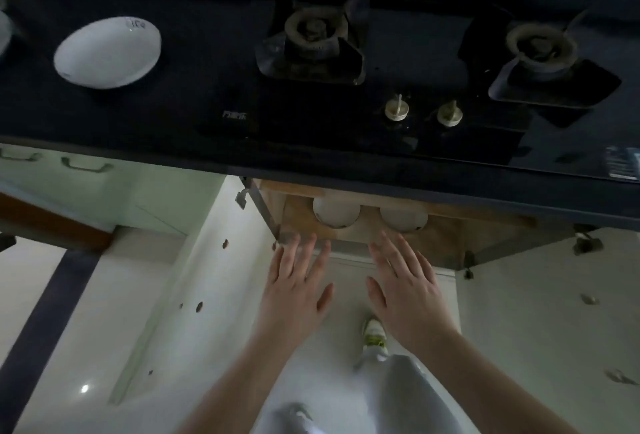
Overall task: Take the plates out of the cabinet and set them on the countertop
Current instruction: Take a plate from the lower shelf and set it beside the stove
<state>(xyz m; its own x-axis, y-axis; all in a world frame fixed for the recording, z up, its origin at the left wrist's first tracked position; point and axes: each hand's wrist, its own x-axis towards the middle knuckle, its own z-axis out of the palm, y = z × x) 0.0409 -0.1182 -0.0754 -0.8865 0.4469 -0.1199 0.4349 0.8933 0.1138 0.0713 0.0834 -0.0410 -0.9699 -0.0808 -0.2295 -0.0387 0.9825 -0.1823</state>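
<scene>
One white plate (pixel 107 52) already sits on the dark countertop (pixel 207 52), far left. Below, the left hand (pixel 294 290) and right hand (pixel 403 290) reach toward the open cabinet (pixel 301 222), fingers straight, holding nothing. Two more round white plates (pixel 336 213) wait inside, side by side. Next, I think each hand must slide in and grab one.

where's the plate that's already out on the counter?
Head view, upper left: the white plate sits on the dark countertop, left of the left burner.
</scene>
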